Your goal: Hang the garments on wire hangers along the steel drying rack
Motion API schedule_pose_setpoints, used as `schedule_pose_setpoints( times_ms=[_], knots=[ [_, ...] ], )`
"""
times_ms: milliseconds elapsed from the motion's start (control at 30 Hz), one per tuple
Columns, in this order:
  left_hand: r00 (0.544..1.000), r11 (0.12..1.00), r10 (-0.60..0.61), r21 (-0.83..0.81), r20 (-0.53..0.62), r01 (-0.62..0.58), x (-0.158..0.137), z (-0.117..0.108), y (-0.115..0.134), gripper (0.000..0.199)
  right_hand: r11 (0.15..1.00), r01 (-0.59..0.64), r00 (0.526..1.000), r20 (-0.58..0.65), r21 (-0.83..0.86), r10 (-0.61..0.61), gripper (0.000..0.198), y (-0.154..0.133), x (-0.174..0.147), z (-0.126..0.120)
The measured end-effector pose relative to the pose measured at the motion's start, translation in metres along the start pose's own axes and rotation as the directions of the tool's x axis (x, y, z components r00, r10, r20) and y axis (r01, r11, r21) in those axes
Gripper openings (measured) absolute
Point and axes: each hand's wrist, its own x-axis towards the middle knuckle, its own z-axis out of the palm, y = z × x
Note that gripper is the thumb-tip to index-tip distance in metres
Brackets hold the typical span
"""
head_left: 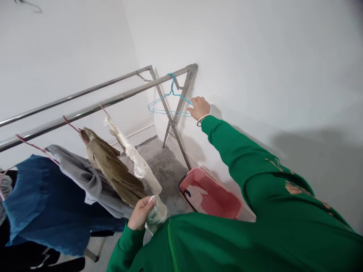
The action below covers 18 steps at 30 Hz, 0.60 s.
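A person in green sleeves stretches across a drying rack, the right hand at one end of a blue wire hanger, fingers curled about the wire; how firmly they close cannot be told. The hanger's hook loops over the steel rail, up and to the left of those fingertips. Lower down, the left hand has thumb and fingers clamped together on a pale garment, which droops crumpled to the right of the fingertips. Just above that pinch hangs a white lace garment, an olive garment to its left, while a pink basket stands well below the right fingers.

Good handling, it would seem, calls for the right fingers to raise the hook clear of the rail before any pull, since a sideways tug could bend the thin wire. The left fingers would do well to hold the pale garment clear of the neighbouring lace, pinching near an edge so the cloth opens without stretching
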Motion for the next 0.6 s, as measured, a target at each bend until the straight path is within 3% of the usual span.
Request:
schedule_pose_setpoints(
  times_ms=[167, 333, 433, 600],
  knots=[
    [0.998, 0.999, -0.007, -0.036, -0.056, 0.005, -0.005, -0.005, -0.007, 0.053, 0.996, 0.019, 0.995, 0.097, -0.082, -0.011, 0.03, 0.003, 0.012, 0.016],
    [0.996, 0.996, -0.018, -0.091, -0.082, 0.01, -0.008, -0.008, -0.018, 0.05, 0.995, 0.059, 0.998, 0.028, -0.085, -0.057, 0.033, 0.008, 0.016, 0.023],
    [0.997, 0.993, -0.039, -0.111, -0.062, 0.032, -0.012, -0.006, -0.015, 0.049, 0.996, 0.01, 1.0, -0.005, -0.084, -0.011, 0.035, 0.01, 0.02, 0.024],
    [0.997, 0.99, -0.026, -0.141, -0.069, 0.016, -0.014, -0.002, -0.009, 0.047, 1.0, -0.018, 0.997, 0.077, -0.002, 0.018, 0.033, 0.014, 0.025, 0.029]
  ],
)
